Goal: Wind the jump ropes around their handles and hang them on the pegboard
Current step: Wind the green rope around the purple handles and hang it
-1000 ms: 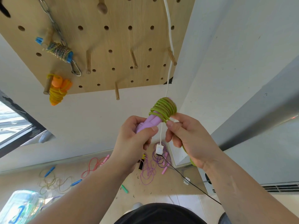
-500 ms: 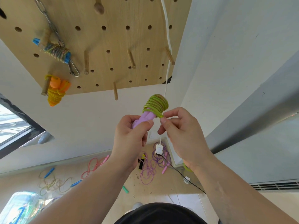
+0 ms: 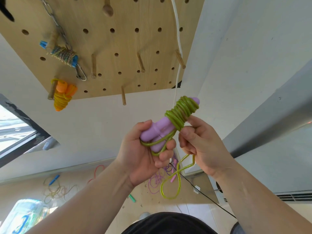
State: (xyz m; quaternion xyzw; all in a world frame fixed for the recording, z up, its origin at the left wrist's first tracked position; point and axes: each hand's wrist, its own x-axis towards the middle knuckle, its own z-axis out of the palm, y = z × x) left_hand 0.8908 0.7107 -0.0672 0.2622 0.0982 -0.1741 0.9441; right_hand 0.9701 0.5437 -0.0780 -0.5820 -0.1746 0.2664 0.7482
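My left hand [image 3: 143, 149] grips the lower ends of two purple handles [image 3: 157, 132] held side by side, pointing up to the right. Green rope [image 3: 181, 114] is coiled thickly around their upper part. My right hand [image 3: 199, 146] pinches the green rope just below the coil. A loose green loop [image 3: 170, 184] hangs down from that hand. The wooden pegboard [image 3: 118, 39] fills the upper left. A wound blue-handled rope [image 3: 65, 55] and a wound yellow rope with orange handles [image 3: 62, 95] hang on its pegs.
Several bare pegs [image 3: 141, 62] stick out of the board. A white cable [image 3: 177, 48] hangs along its right edge. On the floor lie a pink rope [image 3: 97, 171], a purple rope [image 3: 158, 179], a blue-handled rope [image 3: 54, 188] and a black cable [image 3: 207, 198].
The handles tilted so the coil now points up to the right, and my left hand's grip opened toward the camera. A loose green loop now hangs below my right hand.
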